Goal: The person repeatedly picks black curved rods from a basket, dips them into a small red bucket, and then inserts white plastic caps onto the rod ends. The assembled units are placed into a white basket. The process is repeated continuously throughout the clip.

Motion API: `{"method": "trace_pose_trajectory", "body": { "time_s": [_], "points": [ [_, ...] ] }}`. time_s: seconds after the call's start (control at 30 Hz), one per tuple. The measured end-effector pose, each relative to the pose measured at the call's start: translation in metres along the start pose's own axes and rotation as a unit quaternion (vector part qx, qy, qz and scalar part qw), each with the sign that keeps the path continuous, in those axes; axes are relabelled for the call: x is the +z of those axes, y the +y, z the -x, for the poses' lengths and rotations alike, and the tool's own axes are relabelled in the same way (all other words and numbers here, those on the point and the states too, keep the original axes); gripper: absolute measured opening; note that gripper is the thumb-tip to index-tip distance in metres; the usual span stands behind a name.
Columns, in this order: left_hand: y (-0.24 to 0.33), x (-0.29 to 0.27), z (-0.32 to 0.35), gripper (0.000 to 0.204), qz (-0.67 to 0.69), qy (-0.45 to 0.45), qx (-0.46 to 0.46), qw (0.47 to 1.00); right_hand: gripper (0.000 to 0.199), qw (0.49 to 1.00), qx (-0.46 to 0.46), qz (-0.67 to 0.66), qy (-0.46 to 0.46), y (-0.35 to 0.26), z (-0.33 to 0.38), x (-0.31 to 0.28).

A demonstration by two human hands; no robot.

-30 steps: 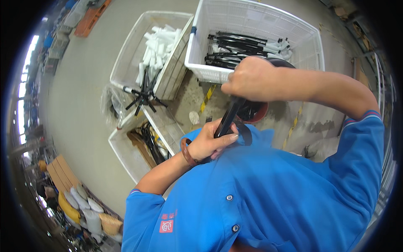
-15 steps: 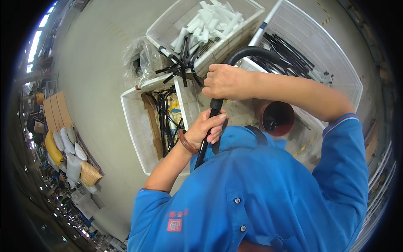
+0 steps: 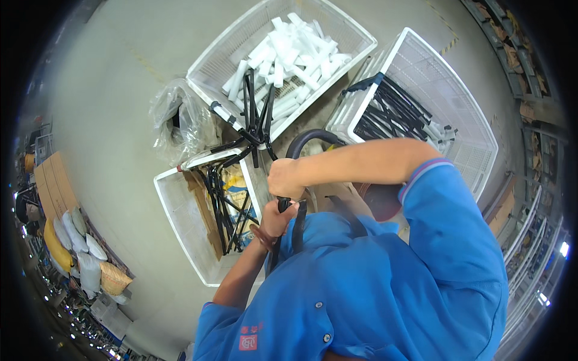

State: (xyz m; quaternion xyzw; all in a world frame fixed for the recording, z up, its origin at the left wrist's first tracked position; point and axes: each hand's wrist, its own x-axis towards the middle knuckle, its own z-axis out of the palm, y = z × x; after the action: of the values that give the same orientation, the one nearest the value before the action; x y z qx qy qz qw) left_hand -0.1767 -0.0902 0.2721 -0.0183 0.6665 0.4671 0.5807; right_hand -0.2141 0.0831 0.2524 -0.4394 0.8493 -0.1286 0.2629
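My right hand (image 3: 285,178) is wrapped round a black foam sleeve (image 3: 310,137), which bends in a hook shape toward the right. Just below it, my left hand (image 3: 279,218), with a brown bracelet at the wrist, grips the black tube (image 3: 274,257) that runs down beside my blue shirt. The two hands are almost touching. Both hide the stretch of tube and the sleeve's end between them. Past my hands, several black tubes (image 3: 257,123) lean over the rim of the far crate.
A white crate (image 3: 208,57) of white sleeves stands ahead. The left white crate (image 3: 174,225) holds thin black rods; stacked crates (image 3: 460,90) at right hold black tubes. A clear plastic bag (image 3: 162,123) lies on the floor. A reddish bucket (image 3: 382,201) sits partly behind my right arm.
My right hand has come down closer to my left, closing the gap where the sleeve's end showed. The view has shifted, so the crates sit lower in it.
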Motion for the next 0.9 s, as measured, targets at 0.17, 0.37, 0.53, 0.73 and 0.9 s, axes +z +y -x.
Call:
{"method": "trace_pose_trajectory", "body": {
  "time_s": [0.17,0.37,0.53,0.73,0.9],
  "points": [
    [0.03,-0.032,-0.035,0.017,0.104,0.04,-0.019,0.994,0.018,0.999,-0.044,-0.008,0.017,0.05,-0.039,-0.015],
    [0.067,-0.058,-0.078,0.02,0.291,0.054,-0.071,0.952,0.011,0.918,-0.117,-0.027,0.378,0.123,-0.064,0.001],
    [0.07,-0.087,-0.148,0.024,0.354,0.07,-0.097,0.928,0.019,0.886,0.001,-0.01,0.464,0.234,-0.044,0.021],
    [0.029,-0.096,-0.173,0.065,0.464,0.106,-0.094,0.875,0.034,0.597,0.527,-0.438,0.418,0.484,-0.008,0.225],
    [-0.001,-0.104,-0.178,0.064,0.49,0.148,-0.157,0.845,0.059,0.652,0.644,-0.348,0.198,0.641,-0.018,0.387]
  ]
}}
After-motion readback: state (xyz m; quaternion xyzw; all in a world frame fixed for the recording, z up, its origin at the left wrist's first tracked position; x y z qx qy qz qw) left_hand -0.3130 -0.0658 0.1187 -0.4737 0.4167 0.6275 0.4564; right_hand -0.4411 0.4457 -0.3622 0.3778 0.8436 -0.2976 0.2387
